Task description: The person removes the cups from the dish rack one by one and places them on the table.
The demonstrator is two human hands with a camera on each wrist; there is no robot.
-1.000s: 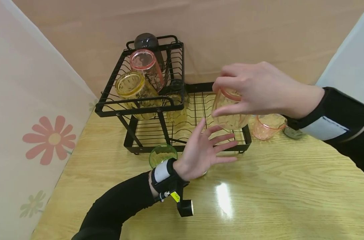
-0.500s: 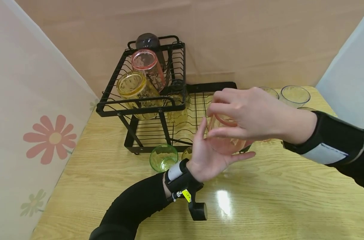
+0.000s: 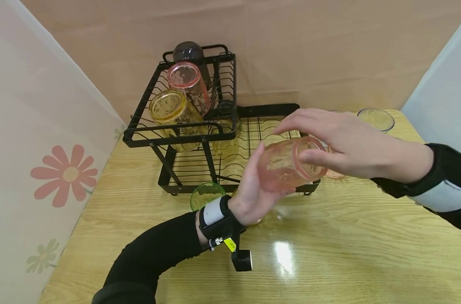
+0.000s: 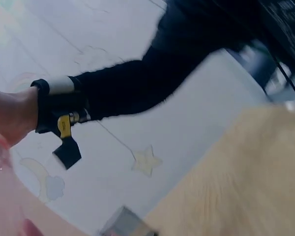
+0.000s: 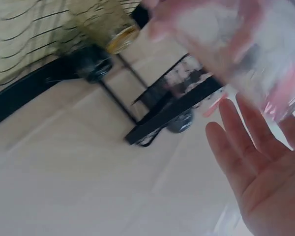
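A pink glass (image 3: 281, 166) lies tilted on its side in my left hand (image 3: 249, 200), its thick base toward the right. The left thumb and fingers wrap round its mouth end; most of those fingers are hidden behind the glass. My right hand (image 3: 356, 145) is at the base end, thumb in front of the base and fingers stretched out behind. In the right wrist view the fingers of the right hand (image 5: 265, 172) are spread beside the pink glass (image 5: 231, 44). The left wrist view catches only a blurred edge of the glass (image 4: 5, 196).
Behind the hands stands a black two-tier dish rack (image 3: 188, 188). Its upper tier bears upturned yellow (image 3: 167, 107), pink (image 3: 184, 76) and dark (image 3: 188, 51) glasses; another yellow glass (image 3: 226, 147) is below. A green glass (image 3: 205, 192) stands in front, a blue-rimmed glass (image 3: 376, 119) at right.
My right hand has brought the pink glass down to my left hand, which now grips it. The glass has tipped sideways, and the right fingers have loosened and drawn back to the right.
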